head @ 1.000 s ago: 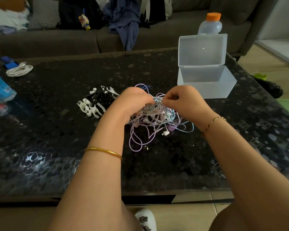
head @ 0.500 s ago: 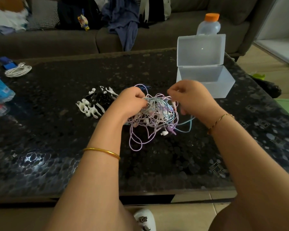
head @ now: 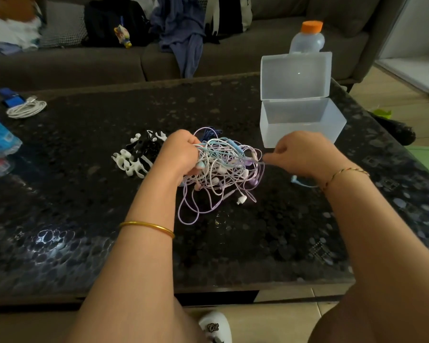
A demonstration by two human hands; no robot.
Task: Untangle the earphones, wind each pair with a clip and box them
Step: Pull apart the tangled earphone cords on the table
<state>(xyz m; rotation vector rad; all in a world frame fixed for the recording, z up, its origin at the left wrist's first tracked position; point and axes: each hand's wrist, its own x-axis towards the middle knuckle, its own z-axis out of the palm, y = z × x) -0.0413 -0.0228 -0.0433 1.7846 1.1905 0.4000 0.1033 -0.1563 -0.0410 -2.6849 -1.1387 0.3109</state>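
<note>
Leaning in from the near edge over a dark speckled bench (head: 84, 219), both bare forearms stretched forward and angled toward each other. Gripping the left side of a tangle of earphones (head: 223, 174) with the left hand (head: 181, 154), knuckles up, fingers (head: 191, 144) curled tight round a bunch of cords, a gold bangle (head: 146, 226) partway down the forearm. Pinching one pale cord (head: 260, 162) at the tangle's right edge with the right hand (head: 305, 154), back of the hand up, fingers (head: 274, 157) closed together on it, a thin bracelet (head: 344, 173) at the wrist. Tangle at the middle of the bench, between the two hands, lilac loops trailing toward the near edge and a white earbud (head: 241, 199) at the lower right. Just left of the left hand, a pile of black and white clips (head: 136, 157). Just beyond the right hand, a clear box (head: 300, 122) with its lid standing up. Behind the box, an orange-capped bottle (head: 307, 38). Far left on the bench, a coiled white cable (head: 26, 108).
</note>
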